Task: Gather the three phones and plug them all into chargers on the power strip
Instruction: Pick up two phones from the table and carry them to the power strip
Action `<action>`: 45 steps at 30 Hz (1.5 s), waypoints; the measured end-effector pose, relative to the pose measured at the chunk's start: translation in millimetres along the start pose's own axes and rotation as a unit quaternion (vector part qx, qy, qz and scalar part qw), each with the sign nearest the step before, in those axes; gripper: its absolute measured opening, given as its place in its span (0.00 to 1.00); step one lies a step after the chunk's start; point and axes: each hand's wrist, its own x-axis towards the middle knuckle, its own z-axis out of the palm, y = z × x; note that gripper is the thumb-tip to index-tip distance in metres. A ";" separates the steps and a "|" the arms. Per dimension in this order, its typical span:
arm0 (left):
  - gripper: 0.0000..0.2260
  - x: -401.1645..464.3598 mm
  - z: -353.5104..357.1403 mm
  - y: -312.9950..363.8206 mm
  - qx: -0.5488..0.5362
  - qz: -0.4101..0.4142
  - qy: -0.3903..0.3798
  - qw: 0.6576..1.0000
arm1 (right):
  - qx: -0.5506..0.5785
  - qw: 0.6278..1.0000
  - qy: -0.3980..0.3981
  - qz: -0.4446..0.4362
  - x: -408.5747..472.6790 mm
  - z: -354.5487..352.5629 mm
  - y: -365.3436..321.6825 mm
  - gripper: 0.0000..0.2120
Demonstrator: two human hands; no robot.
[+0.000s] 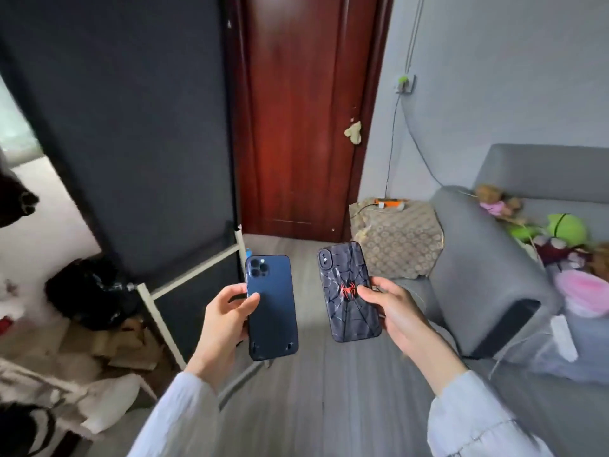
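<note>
My left hand (224, 319) grips a dark blue phone (272, 308) by its left edge, back side up, thumb lying across the back. My right hand (395, 308) holds a phone in a black spider-web case (346, 291) with a red spider on it, thumb on the back. Both phones are upright in the air above the grey floor. An orange power strip (390, 203) lies on a small table covered with patterned cloth (398, 242), beside the sofa. A cable runs from it up to a wall socket (404, 84). No third phone is in sight.
A grey sofa (487, 258) with several plush toys stands at the right. A red-brown door (303, 110) is straight ahead. A dark panel on a white frame (131, 127) stands at the left, with black bags and clutter on the floor beside it.
</note>
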 end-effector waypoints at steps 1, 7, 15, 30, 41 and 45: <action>0.02 22.5 15.3 -2.4 0.003 -0.004 -0.014 1.000 | 0.006 1.000 0.011 -0.001 21.8 -10.5 -2.9 0.05; 0.02 161.5 117.1 -2.0 0.007 -0.019 -0.054 0.998 | 0.034 0.997 0.066 0.001 153.3 -75.4 -33.6 0.06; 0.03 322.3 246.0 -0.5 -0.007 -0.055 -0.102 0.993 | 0.035 0.989 0.144 0.007 305.5 -160.8 -89.8 0.06; 0.03 646.6 455.0 -2.5 0.022 -0.105 -0.157 0.982 | 0.020 0.973 0.225 0.049 616.2 -274.3 -152.8 0.06; 0.04 782.7 603.1 -72.1 0.072 -0.186 -0.123 0.972 | 0.033 0.959 0.247 0.131 811.6 -415.2 -141.0 0.07; 0.06 828.7 669.8 -115.2 0.088 -0.225 -0.068 0.968 | 0.029 0.955 0.232 0.181 895.2 -479.8 -122.9 0.09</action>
